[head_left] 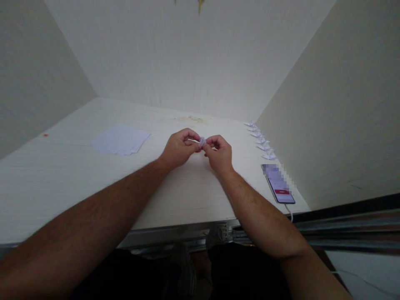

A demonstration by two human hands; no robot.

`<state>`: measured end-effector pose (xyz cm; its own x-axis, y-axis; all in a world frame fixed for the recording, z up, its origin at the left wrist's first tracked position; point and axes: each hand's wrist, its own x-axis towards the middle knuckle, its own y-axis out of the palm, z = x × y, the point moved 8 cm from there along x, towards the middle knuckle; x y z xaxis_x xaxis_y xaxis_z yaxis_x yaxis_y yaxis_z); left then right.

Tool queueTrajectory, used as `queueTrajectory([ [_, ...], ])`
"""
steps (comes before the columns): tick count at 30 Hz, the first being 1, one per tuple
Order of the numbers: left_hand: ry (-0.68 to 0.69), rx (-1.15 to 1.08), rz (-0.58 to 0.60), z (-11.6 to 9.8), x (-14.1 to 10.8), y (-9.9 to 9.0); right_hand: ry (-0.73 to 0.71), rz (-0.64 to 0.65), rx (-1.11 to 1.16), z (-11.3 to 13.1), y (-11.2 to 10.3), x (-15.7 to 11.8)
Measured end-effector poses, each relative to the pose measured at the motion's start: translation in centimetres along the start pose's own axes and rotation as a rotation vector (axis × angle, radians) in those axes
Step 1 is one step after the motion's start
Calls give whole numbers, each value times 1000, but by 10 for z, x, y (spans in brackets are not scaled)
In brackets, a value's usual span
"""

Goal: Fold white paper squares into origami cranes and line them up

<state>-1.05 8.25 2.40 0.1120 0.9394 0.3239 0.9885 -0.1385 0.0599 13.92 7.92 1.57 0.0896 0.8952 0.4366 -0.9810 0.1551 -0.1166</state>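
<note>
Between my two hands is a small piece of folded white paper, held up over the middle of the white table. My left hand pinches its left side between thumb and fingers. From the right, my right hand grips the other side the same way. The fingertips cover much of the paper, so its exact folds are hard to make out.
Left of my hands lies a loose stack of white paper sheets. Several folded paper cranes line the right wall. Nearer me, a phone with a white cable rests by the table's right edge. Walls enclose the back and both sides.
</note>
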Motion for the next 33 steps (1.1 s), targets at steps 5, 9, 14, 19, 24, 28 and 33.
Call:
queueTrajectory([
  [5,26,-9,17,1,1,0,0,5,-41,-1,0,0],
  [9,24,-7,24,2,1,0,5,5,-35,-1,0,0],
  [14,15,-7,14,3,1,-1,12,-2,-16,-1,-1,-1],
  [19,7,-13,5,2,1,-1,55,4,57,-3,0,0],
  [24,-25,-33,-10,0,0,-1,127,25,167,-6,4,1],
  [28,-46,-24,-30,0,0,-2,143,31,200,-6,5,2],
  [33,-57,-8,-33,2,0,-3,142,60,215,-6,6,1],
])
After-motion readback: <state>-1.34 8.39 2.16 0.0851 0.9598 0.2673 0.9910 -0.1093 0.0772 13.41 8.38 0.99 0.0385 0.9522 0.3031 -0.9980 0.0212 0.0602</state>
